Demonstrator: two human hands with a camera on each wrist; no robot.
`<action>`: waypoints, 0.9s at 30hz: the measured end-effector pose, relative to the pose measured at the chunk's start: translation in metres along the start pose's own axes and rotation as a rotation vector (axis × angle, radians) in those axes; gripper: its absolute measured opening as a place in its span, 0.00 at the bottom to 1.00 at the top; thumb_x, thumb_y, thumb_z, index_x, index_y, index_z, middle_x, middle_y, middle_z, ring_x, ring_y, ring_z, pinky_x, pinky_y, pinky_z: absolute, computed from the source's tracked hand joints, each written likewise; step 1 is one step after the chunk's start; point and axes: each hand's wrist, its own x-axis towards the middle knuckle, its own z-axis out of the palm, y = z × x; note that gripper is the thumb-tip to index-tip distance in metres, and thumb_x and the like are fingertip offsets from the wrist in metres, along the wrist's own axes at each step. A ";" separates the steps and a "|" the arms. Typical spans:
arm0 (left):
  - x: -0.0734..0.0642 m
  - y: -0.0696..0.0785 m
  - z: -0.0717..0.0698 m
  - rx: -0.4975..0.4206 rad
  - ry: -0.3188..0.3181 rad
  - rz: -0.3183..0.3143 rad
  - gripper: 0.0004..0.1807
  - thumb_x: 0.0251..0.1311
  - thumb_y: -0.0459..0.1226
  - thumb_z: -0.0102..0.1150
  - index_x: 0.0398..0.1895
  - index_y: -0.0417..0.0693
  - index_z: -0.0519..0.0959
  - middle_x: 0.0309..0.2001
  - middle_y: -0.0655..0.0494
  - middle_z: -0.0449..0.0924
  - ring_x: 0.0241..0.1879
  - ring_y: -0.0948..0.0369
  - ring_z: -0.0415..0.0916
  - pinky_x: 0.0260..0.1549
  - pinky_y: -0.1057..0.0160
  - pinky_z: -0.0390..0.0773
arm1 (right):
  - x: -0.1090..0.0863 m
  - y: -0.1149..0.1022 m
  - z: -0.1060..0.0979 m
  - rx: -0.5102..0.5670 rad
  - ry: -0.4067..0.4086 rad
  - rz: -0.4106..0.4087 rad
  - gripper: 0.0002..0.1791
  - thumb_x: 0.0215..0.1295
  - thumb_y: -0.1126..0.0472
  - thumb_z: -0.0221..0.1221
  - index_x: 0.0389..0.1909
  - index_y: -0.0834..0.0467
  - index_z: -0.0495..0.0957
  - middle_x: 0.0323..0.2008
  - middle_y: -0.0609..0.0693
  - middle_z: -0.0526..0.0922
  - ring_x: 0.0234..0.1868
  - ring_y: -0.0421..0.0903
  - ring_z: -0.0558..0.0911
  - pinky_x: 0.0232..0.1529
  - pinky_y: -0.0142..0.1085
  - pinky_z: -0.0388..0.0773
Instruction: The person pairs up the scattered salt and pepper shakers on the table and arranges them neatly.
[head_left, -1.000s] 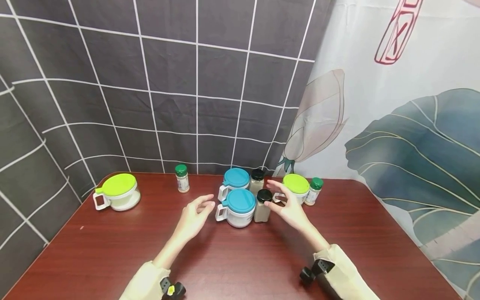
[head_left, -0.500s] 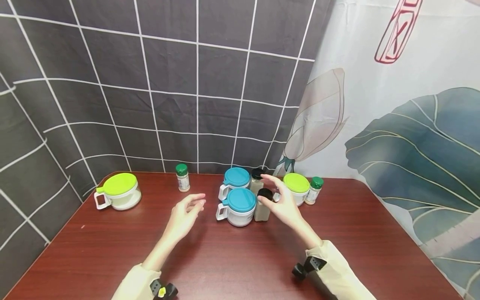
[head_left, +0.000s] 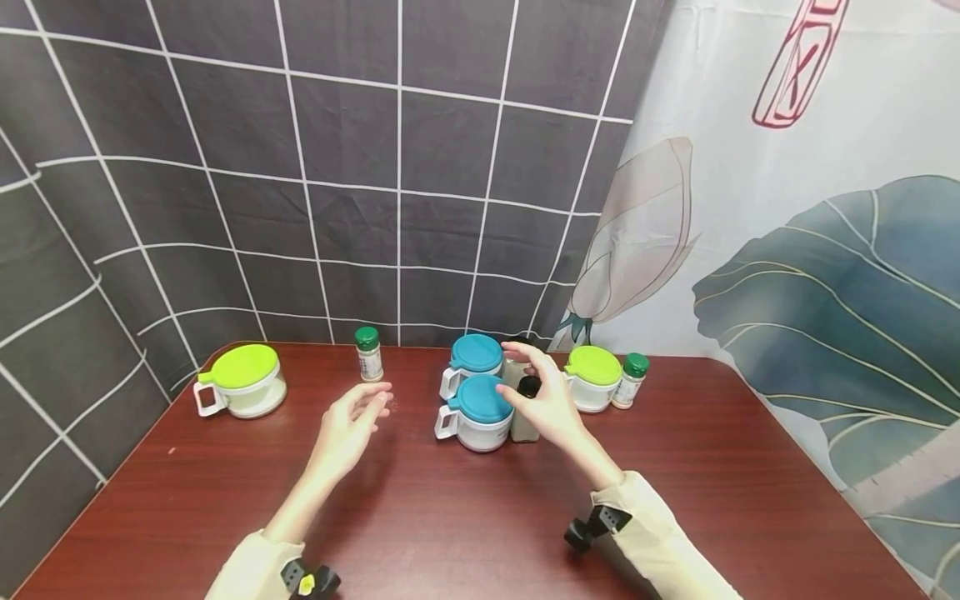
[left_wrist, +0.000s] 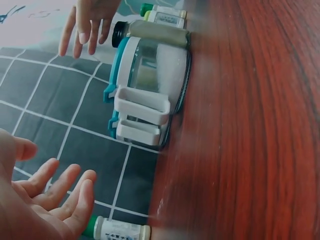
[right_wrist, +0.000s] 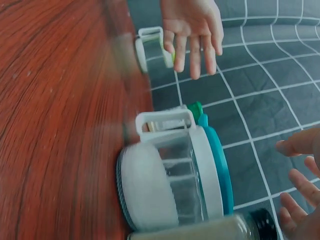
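Observation:
My left hand (head_left: 343, 429) hovers over the table with loosely bent fingers, holding nothing. It is nearest a small green-capped seasoning bottle (head_left: 369, 357) by the back edge. Above the black-capped glass jars, my right hand (head_left: 549, 404) is spread; in the right wrist view its fingers (right_wrist: 300, 192) stand apart from the front black-capped jar (right_wrist: 215, 229). Its thumb overlaps the front blue-lidded seasoning pot (head_left: 482, 412) in the head view. A second blue-lidded pot (head_left: 477, 353) stands right behind. The rear black-capped jar (head_left: 516, 371) is mostly covered by the right hand.
A green-lidded pot (head_left: 594, 375) and another green-capped bottle (head_left: 628, 383) stand at the back right. At the far left sits a second green-lidded pot (head_left: 242, 379). Tile-patterned cloth (head_left: 330, 208) hangs behind the red-brown table (head_left: 450, 525).
Both hands have moved left. The right hand has passed from beside the black-capped jars to above them, while the left has drawn away from the blue-lidded pots. The containers stay in place.

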 end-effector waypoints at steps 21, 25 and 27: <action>-0.004 0.002 -0.028 0.035 0.030 -0.057 0.18 0.72 0.40 0.46 0.58 0.40 0.74 0.54 0.39 0.80 0.50 0.48 0.81 0.42 0.65 0.82 | 0.015 -0.027 0.041 0.104 -0.047 0.021 0.31 0.51 0.71 0.68 0.59 0.60 0.73 0.52 0.62 0.79 0.56 0.59 0.75 0.53 0.57 0.71; -0.005 0.001 -0.033 0.051 0.037 -0.061 0.19 0.72 0.41 0.46 0.59 0.41 0.74 0.55 0.39 0.79 0.50 0.48 0.81 0.42 0.65 0.82 | 0.017 -0.041 0.044 0.118 -0.061 0.023 0.31 0.50 0.74 0.67 0.58 0.65 0.72 0.51 0.66 0.78 0.55 0.63 0.75 0.53 0.57 0.72; -0.005 0.000 -0.036 0.055 0.035 -0.061 0.20 0.72 0.42 0.45 0.59 0.41 0.73 0.55 0.39 0.79 0.50 0.49 0.81 0.42 0.65 0.81 | 0.018 -0.044 0.047 0.117 -0.062 0.017 0.30 0.50 0.74 0.66 0.58 0.65 0.72 0.51 0.66 0.78 0.54 0.64 0.76 0.53 0.55 0.73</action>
